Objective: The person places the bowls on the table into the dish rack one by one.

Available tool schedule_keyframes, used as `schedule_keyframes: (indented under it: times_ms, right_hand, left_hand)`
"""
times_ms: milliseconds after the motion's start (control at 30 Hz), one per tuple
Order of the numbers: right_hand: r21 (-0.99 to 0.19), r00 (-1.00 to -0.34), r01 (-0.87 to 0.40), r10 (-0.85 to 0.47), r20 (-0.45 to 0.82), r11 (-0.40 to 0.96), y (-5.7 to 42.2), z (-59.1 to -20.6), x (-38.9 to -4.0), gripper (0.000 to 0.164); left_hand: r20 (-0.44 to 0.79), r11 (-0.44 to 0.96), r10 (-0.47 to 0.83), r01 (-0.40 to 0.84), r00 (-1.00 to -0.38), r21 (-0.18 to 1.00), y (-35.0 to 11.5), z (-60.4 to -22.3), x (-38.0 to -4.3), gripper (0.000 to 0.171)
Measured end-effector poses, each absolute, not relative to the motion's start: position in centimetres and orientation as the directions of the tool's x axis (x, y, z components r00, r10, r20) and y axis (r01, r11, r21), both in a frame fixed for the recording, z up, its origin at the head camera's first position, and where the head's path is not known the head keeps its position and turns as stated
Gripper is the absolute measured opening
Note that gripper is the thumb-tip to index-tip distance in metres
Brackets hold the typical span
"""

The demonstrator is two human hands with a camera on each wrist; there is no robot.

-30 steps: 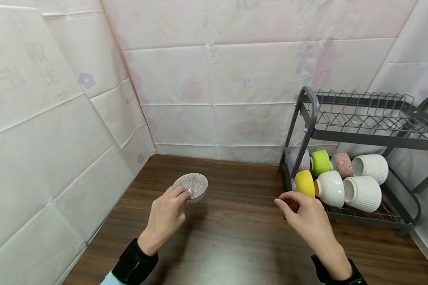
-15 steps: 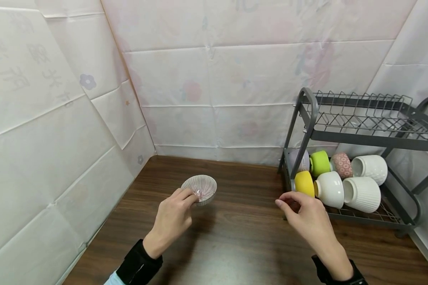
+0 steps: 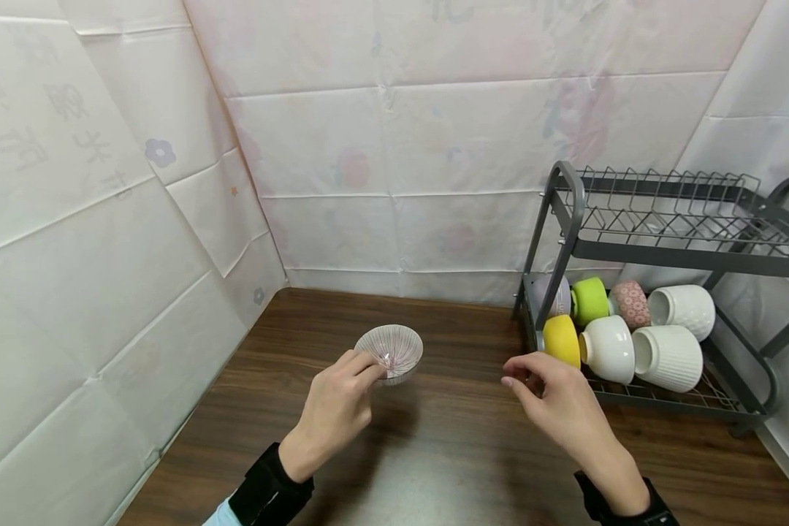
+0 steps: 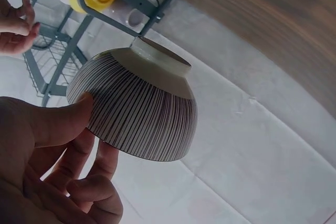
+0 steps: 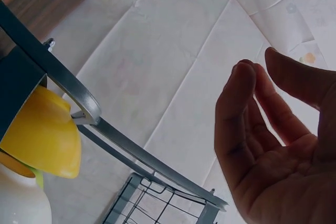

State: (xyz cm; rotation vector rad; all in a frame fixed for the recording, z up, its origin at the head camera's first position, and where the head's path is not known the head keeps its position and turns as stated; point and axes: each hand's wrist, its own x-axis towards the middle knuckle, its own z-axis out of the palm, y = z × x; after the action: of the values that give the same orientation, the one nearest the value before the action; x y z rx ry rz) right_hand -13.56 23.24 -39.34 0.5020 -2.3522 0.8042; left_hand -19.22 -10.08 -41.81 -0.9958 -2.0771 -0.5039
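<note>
A small bowl (image 3: 401, 343) with thin dark stripes is held up over the brown table by my left hand (image 3: 338, 402), which pinches its near rim. The left wrist view shows the thumb on the striped outside of the bowl (image 4: 147, 108), fingers at the rim underneath and its pale foot ring pointing away from them. My right hand (image 3: 562, 402) hovers in front of the dish rack's left end, close to a yellow cup (image 3: 561, 340). In the right wrist view its fingers are loosely curved, with a gap between thumb and fingertips and nothing held.
A dark grey two-tier dish rack (image 3: 671, 257) stands on the right. Its lower tier carries several cups and bowls on their sides, including a white bowl (image 3: 610, 351), a ribbed white cup (image 3: 671, 358) and a green cup (image 3: 590, 299). White sheeting (image 3: 460, 161) covers the walls.
My left hand has carried the striped bowl steadily to the right, toward the rack. The right hand has hardly moved.
</note>
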Motion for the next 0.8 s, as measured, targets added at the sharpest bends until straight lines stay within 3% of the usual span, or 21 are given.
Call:
schedule_keyframes:
  times_ms: [400, 800]
  right_hand:
    - [-0.324, -0.624, -0.696, -0.316, 0.715, 0.641, 22.5, -40.1, -14.1, 0.041]
    - [-0.300, -0.596, -0.726, -0.349, 0.723, 0.619, 21.8, -40.5, -14.0, 0.043]
  left_hand:
    - [0.784, 0.546, 0.528, 0.838, -0.325, -0.021, -8.0, -41.1, -18.5, 0.027]
    - [0.767, 0.496, 0.599, 0.859, -0.231, -0.129, -5.6, -40.9, -17.5, 0.034]
